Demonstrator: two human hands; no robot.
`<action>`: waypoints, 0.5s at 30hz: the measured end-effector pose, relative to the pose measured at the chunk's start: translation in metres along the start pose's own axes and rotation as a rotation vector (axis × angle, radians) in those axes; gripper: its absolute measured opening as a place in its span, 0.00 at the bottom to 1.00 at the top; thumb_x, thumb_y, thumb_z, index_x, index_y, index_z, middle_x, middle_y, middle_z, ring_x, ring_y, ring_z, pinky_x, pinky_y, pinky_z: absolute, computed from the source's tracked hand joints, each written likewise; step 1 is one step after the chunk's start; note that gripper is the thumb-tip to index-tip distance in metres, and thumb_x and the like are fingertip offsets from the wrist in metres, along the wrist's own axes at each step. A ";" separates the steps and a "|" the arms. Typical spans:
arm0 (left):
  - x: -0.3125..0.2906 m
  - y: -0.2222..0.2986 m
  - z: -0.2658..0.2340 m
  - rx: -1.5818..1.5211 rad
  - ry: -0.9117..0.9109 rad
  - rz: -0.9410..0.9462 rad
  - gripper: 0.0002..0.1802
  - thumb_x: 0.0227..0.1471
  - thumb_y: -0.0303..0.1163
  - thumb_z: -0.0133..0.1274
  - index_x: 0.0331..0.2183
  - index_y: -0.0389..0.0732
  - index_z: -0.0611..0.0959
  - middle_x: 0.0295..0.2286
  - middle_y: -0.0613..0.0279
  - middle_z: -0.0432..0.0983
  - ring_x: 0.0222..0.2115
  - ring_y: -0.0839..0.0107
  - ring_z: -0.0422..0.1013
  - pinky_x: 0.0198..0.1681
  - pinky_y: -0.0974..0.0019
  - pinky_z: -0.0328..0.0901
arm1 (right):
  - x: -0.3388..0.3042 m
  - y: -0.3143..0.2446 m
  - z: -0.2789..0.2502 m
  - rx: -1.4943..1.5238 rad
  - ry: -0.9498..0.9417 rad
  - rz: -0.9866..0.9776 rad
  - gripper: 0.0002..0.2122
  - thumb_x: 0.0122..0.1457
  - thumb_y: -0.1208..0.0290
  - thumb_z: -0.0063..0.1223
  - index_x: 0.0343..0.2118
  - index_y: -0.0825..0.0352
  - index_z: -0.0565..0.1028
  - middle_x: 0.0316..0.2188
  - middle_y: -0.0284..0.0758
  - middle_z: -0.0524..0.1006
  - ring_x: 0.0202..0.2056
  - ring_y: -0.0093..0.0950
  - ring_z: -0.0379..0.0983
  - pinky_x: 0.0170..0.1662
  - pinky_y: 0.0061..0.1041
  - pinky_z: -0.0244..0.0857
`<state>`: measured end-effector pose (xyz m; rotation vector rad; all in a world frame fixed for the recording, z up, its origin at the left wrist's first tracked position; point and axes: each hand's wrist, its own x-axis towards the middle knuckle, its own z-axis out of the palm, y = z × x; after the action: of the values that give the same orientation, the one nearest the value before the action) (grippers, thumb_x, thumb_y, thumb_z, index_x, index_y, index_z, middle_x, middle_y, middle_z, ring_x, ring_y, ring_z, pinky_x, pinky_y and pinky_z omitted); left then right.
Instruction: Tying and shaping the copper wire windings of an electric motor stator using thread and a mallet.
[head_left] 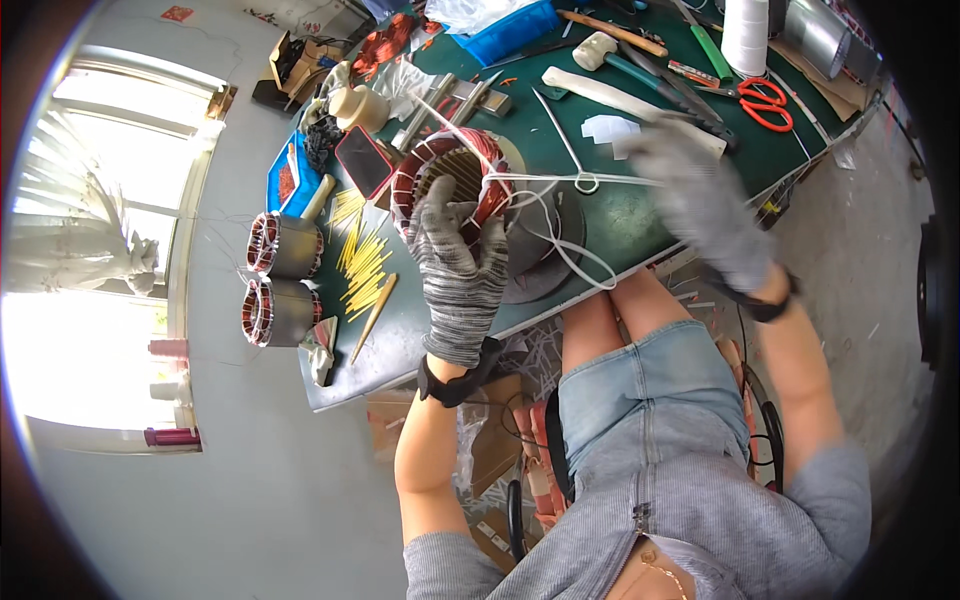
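Note:
A motor stator point(408, 178) with red and white laced windings stands on a dark round base point(548, 245) near the table edge. My left hand point(455, 270), in a grey knitted glove, grips its near rim, with fingers reaching over into the bore. From the windings a white cord point(545, 179) stretches tight to the right, into my gloved right hand point(690, 190). That hand is smeared by motion, but the cord runs straight into its fingers. Loose loops of cord hang by the stator. A thin metal rod with a ring end point(586, 183) lies beneath the taut cord.
Two more stators point(285, 312) stand at the left table edge, near yellow sticks point(365, 265) and a phone point(366, 160). Across the back lie a mallet point(597, 50), red-handled scissors point(765, 104), a white spool point(745, 38) and a blue tray point(505, 35).

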<state>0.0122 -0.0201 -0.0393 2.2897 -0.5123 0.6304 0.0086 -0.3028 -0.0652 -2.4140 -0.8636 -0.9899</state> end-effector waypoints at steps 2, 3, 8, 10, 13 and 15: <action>-0.002 -0.007 -0.001 0.020 0.017 0.054 0.27 0.46 0.30 0.60 0.48 0.37 0.70 0.34 0.57 0.73 0.38 0.60 0.69 0.48 0.55 0.58 | -0.103 0.038 -0.053 0.986 0.143 1.066 0.16 0.63 0.69 0.41 0.53 0.63 0.70 0.50 0.35 0.73 0.47 0.27 0.72 0.53 0.27 0.64; 0.005 -0.003 0.001 0.016 -0.006 0.093 0.24 0.46 0.30 0.60 0.46 0.37 0.72 0.33 0.58 0.74 0.36 0.61 0.69 0.47 0.56 0.59 | -0.246 0.107 -0.068 1.202 0.413 1.207 0.19 0.64 0.66 0.42 0.57 0.63 0.66 0.51 0.34 0.72 0.47 0.22 0.71 0.50 0.24 0.65; 0.019 0.001 -0.015 0.201 -0.203 0.201 0.20 0.48 0.32 0.56 0.45 0.39 0.74 0.33 0.56 0.73 0.35 0.56 0.68 0.44 0.53 0.59 | -0.383 0.115 -0.157 0.358 1.209 1.730 0.21 0.60 0.56 0.48 0.53 0.61 0.71 0.37 0.28 0.72 0.19 0.13 0.58 0.17 0.13 0.50; 0.020 0.011 -0.038 0.450 -0.248 0.382 0.21 0.50 0.33 0.54 0.46 0.38 0.74 0.34 0.54 0.73 0.36 0.55 0.68 0.44 0.51 0.59 | -0.264 0.069 -0.090 0.432 0.783 1.551 0.17 0.63 0.63 0.43 0.52 0.63 0.71 0.42 0.32 0.72 0.31 0.17 0.66 0.34 0.17 0.63; 0.023 0.004 -0.018 0.588 -0.292 0.424 0.23 0.51 0.35 0.51 0.48 0.35 0.73 0.34 0.50 0.72 0.36 0.52 0.68 0.43 0.49 0.61 | -0.072 -0.027 -0.042 0.405 0.149 0.846 0.13 0.62 0.67 0.43 0.46 0.64 0.73 0.40 0.36 0.74 0.45 0.28 0.69 0.47 0.28 0.65; 0.016 0.013 -0.038 0.744 -0.298 0.406 0.25 0.51 0.36 0.51 0.49 0.32 0.72 0.33 0.49 0.72 0.36 0.51 0.68 0.43 0.49 0.62 | 0.011 -0.073 0.000 0.284 0.184 0.454 0.15 0.51 0.67 0.56 0.43 0.60 0.73 0.37 0.42 0.73 0.43 0.41 0.70 0.46 0.34 0.66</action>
<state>0.0075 -0.0047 0.0009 3.0380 -1.0409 0.7669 -0.0338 -0.2452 -0.0486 -2.1010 -0.3380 -0.8301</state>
